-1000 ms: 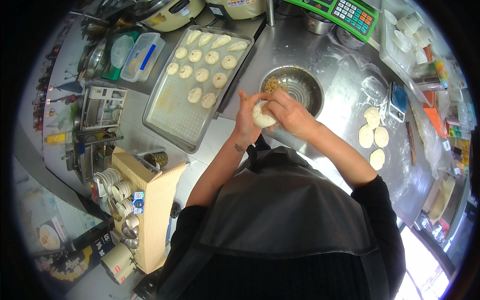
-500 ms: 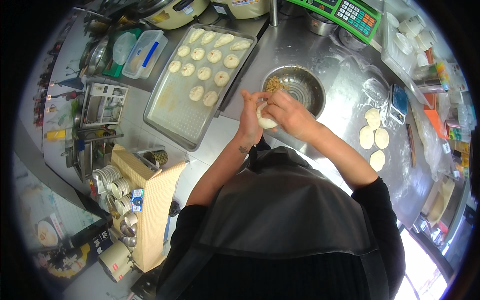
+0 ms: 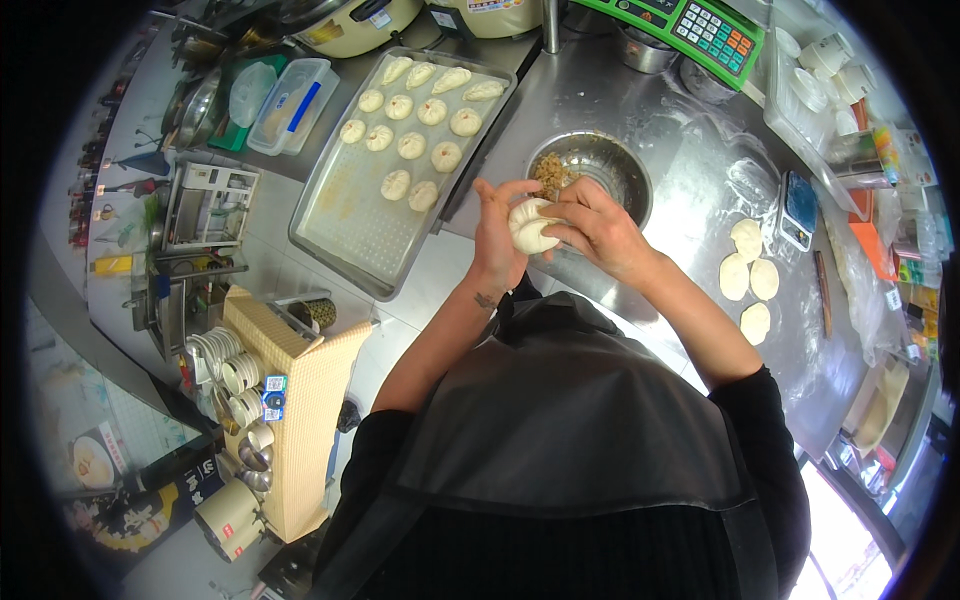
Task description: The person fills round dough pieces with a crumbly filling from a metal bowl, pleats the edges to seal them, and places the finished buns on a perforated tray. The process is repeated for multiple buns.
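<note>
A pleated dough bun [image 3: 530, 232] sits cupped in my left hand [image 3: 492, 238], whose fingers curl around its left and underside. With thumb and fingers my right hand [image 3: 603, 232] pinches the bun's right edge. Right behind both hands stands a steel bowl [image 3: 634, 185], with crumbly brownish filling [image 3: 549, 170] on its left side. Flat dough rounds [image 3: 734, 277] lie on the steel counter to the right. At the far left, a metal tray [image 3: 338, 235] carries several shaped buns, round ones and a back row of long pleated ones.
A thin rolling stick [image 3: 823, 292] and a small blue scale [image 3: 798, 205] lie right of the dough rounds. A green scale [image 3: 690, 38] stands at the back. Flour dusts the counter [image 3: 690, 150]. A box-like stand [image 3: 305, 430] holding bowls is at the lower left.
My right hand has drawn back slightly to the right and spread its grip, so more of the bun's pleated top shows. The left hand keeps cupping it.
</note>
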Tool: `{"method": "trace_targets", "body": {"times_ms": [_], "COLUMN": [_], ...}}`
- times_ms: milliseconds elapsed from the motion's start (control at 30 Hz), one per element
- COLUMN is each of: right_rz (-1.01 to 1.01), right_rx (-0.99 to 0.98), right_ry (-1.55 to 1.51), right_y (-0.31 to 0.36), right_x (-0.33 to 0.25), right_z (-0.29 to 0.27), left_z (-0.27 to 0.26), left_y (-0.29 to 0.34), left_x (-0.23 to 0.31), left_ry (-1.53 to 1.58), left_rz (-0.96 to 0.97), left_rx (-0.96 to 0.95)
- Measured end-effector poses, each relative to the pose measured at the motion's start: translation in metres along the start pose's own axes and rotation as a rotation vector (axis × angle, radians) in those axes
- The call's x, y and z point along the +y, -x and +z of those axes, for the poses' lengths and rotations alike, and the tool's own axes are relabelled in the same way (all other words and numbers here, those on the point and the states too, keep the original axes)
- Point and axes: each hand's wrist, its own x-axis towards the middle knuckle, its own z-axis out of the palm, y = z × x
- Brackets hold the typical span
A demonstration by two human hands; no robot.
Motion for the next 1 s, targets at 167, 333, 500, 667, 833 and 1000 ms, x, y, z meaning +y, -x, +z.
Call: {"method": "trace_targets", "body": {"times_ms": [167,333,500,667,833,1000], "right_rz": [-0.170,-0.130,0.077,-0.054,-0.011,-0.146], "right_rx": [0.085,0.121,0.103,0.083,0.096,0.012], "right_ry": [0.117,0.039,-0.042,0.030,0.003,0.099], "right_y": [-0.001,0.000,0.004,-0.001,-0.004,-0.014], "right_x": [0.011,0.010,0.006,0.012,0.008,0.006], "right_z": [0.008,0.010,0.006,0.007,0.008,0.007], "left_z": [0.003,0.005,0.007,0.008,0.006,0.008], "left_y": [0.000,0.000,-0.002,-0.003,-0.006,-0.009], "left_x": [-0.001,0.000,0.002,-0.001,0.000,0.001], "left_ry": [-0.003,-0.009,-0.020,-0.027,-0.042,-0.062], "left_rz": [-0.006,-0.011,0.019,0.004,0.007,0.013], "left_rx": [-0.005,0.006,0.005,0.039,0.051,0.029]}}
